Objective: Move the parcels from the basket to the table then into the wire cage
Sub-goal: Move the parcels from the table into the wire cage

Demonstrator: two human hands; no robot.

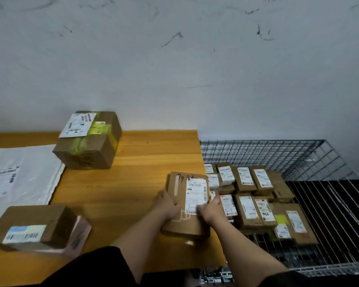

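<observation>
flat parcel (190, 200) gripped between both hands, left (166, 204), right (210, 209)

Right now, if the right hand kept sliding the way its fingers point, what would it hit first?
The right hand points up-left across the flat parcel it holds, so probably the left hand; depth is unclear.

Handwritten "7936" tops the held parcel (187, 204); printed labels unreadable.

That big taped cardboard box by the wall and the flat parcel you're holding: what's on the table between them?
Nothing: the head view shows only bare wooden table between the taped box and flat parcel.
</observation>
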